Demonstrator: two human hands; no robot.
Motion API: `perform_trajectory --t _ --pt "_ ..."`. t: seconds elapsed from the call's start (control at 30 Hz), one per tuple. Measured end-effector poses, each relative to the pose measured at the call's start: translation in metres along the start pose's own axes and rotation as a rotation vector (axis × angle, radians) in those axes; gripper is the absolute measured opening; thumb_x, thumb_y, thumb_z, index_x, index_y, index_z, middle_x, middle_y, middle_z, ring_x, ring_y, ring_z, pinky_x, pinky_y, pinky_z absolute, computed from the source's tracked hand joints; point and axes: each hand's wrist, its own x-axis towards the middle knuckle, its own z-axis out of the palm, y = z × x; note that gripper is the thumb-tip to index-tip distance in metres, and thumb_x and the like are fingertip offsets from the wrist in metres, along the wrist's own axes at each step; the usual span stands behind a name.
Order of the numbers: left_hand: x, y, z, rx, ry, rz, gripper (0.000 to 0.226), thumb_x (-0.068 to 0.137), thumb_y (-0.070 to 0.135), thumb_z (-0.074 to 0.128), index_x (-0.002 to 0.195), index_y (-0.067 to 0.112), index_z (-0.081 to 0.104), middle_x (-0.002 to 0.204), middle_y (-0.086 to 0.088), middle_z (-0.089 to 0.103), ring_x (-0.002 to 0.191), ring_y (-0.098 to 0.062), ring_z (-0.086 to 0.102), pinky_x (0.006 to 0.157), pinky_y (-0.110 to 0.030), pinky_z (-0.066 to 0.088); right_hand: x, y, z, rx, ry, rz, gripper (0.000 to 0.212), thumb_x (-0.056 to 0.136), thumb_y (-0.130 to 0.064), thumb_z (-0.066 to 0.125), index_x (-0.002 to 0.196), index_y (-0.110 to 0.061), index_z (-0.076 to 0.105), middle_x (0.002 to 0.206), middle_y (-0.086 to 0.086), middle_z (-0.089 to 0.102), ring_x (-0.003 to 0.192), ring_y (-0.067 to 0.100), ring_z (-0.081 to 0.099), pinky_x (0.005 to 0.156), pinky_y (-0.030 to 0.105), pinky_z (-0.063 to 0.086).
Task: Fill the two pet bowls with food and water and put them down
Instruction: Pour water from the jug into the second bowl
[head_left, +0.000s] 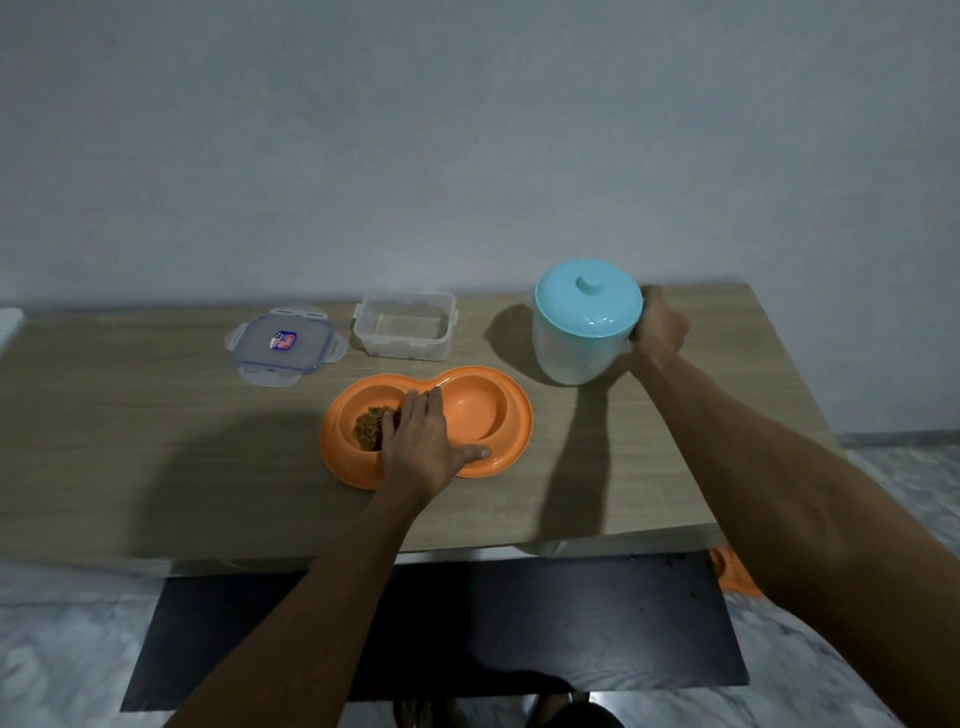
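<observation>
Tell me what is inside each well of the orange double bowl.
In the orange double bowl, the left well holds brown dry food, partly covered by the left hand resting across the middle. The right well looks empty, with no water visible.

Smooth, glossy orange plastic on the double pet bowl (488, 410). Matt wood-grain laminate across the table (156, 441). Clear plastic for the storage box (404, 326) and its lid (284, 345). Translucent, frosted-looking jug (571, 348) under a shiny turquoise plastic lid (589, 299). Polished marble-look floor (67, 649).
</observation>
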Motion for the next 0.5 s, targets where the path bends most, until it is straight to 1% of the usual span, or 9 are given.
perform_trajectory --t 0.03,0.1,0.2,0.3,0.4,0.5 --pt "0.000 0.000 0.001 -0.004 0.004 -0.002 0.109 0.074 0.070 0.067 0.154 0.012 0.022 0.160 -0.010 0.028 0.151 -0.026 0.016 0.121 -0.053 0.014 0.000 0.000 0.000 -0.006 -0.015 -0.004 0.017 0.072 -0.026 0.065 0.064 -0.011 0.061 0.065 0.001 0.059 0.061 0.022 0.052 0.052 0.031 0.041" --pt "0.000 -0.001 0.001 -0.016 0.009 -0.001 0.108 0.073 0.069 0.068 0.153 0.012 0.024 0.159 -0.009 0.029 0.150 -0.026 0.018 0.120 -0.053 0.015 -0.001 0.000 -0.001 -0.022 -0.035 -0.007 0.016 0.070 -0.019 0.063 0.058 -0.011 0.055 0.058 0.000 0.053 0.055 0.020 0.046 0.047 0.028 0.035" --pt "-0.001 0.000 0.001 -0.035 0.010 0.000 0.107 0.073 0.068 0.069 0.153 0.012 0.024 0.158 -0.010 0.029 0.150 -0.026 0.019 0.120 -0.054 0.016 -0.007 -0.003 0.000 -0.046 -0.038 -0.024 0.015 0.067 -0.016 0.061 0.056 -0.011 0.051 0.056 -0.001 0.049 0.053 0.019 0.043 0.051 0.028 0.036" --pt "-0.002 -0.001 0.001 -0.052 0.008 0.006 0.108 0.074 0.067 0.069 0.154 0.012 0.022 0.160 -0.010 0.028 0.151 -0.026 0.016 0.119 -0.056 0.017 -0.019 -0.011 0.001 -0.097 -0.028 -0.088 0.020 0.068 -0.016 0.061 0.054 -0.013 0.047 0.054 -0.003 0.045 0.049 0.016 0.038 0.056 0.031 0.035" --pt "-0.002 -0.003 0.002 -0.056 0.002 0.011 0.110 0.074 0.067 0.069 0.154 0.011 0.020 0.161 -0.010 0.026 0.152 -0.025 0.012 0.120 -0.056 0.014 -0.032 -0.017 0.002 -0.124 -0.024 -0.144 0.023 0.070 -0.016 0.061 0.054 -0.012 0.044 0.055 -0.003 0.042 0.051 0.016 0.035 0.052 0.029 0.033" --pt "-0.001 -0.003 0.002 -0.058 -0.001 0.011 0.111 0.073 0.067 0.070 0.155 0.011 0.020 0.161 -0.010 0.026 0.152 -0.025 0.012 0.121 -0.056 0.013 -0.043 -0.020 0.002 -0.157 -0.041 -0.223 0.032 0.071 -0.015 0.061 0.050 -0.014 0.036 0.052 -0.003 0.035 0.052 0.016 0.029 0.051 0.029 0.028"
